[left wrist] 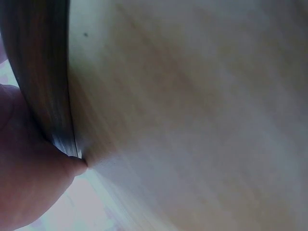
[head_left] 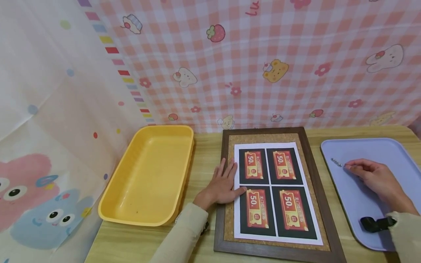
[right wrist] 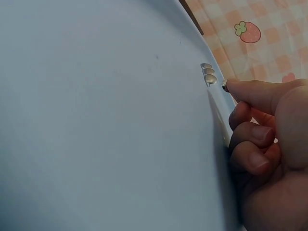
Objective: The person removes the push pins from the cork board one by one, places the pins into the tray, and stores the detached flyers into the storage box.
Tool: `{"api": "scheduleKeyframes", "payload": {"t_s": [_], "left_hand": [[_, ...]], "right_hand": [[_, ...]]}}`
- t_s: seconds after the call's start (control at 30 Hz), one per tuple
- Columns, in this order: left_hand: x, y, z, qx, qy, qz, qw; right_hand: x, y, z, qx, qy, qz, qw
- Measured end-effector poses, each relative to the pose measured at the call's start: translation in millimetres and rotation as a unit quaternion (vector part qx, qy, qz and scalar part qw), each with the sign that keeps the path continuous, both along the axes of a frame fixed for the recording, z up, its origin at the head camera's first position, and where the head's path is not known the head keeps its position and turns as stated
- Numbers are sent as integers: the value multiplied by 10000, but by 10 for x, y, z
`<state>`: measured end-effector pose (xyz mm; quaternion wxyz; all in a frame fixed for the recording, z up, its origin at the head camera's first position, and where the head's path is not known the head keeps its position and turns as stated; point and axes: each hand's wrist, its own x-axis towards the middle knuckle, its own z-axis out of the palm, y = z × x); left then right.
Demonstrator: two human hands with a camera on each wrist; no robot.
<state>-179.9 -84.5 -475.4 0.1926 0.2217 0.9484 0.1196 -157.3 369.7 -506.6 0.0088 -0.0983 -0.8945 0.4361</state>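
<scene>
My left hand (head_left: 223,186) lies with fingers spread across the left side of the brown-framed cork board (head_left: 263,137). Its fingertips and thumb touch the edge of a white sheet (head_left: 271,186) printed with red "50" coupons on black. In the left wrist view, part of that hand (left wrist: 33,168) shows against the dark frame (left wrist: 41,62). Over the lilac tray (head_left: 361,146), my right hand (head_left: 378,179) pinches a silver thumbtack (right wrist: 224,85) between thumb and forefinger, its other fingers curled. Close by, several more thumbtacks (right wrist: 208,73) lie in a short row on the tray.
A yellow plastic basin (head_left: 148,175) stands left of the board on the wooden table (head_left: 205,157). Behind everything hangs a pink checked cloth (head_left: 250,47). A white curtain with cartoon figures (head_left: 49,109) borders the left side. The board's right edge lies near the tray.
</scene>
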Motion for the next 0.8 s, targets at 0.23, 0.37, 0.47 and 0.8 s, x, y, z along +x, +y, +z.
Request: {"api": "scheduleKeyframes", "payload": {"t_s": [0.23,0.37,0.47,0.8], "left_hand": [[-5,-12,-12,15,27,10,10000],[-7,-13,-11,14,8,14,10000],[-7,-12,-7,7,5,8,10000],[1,-3,7,-1,25,-5,10000]], "right_hand": [[-7,-11,9,10,-51,-11,10000],[-4,-20,21,18,1,29,10000],[-1,-23,25,120,10,60,9999],[0,-11,37,469,-20,120,9988]]}}
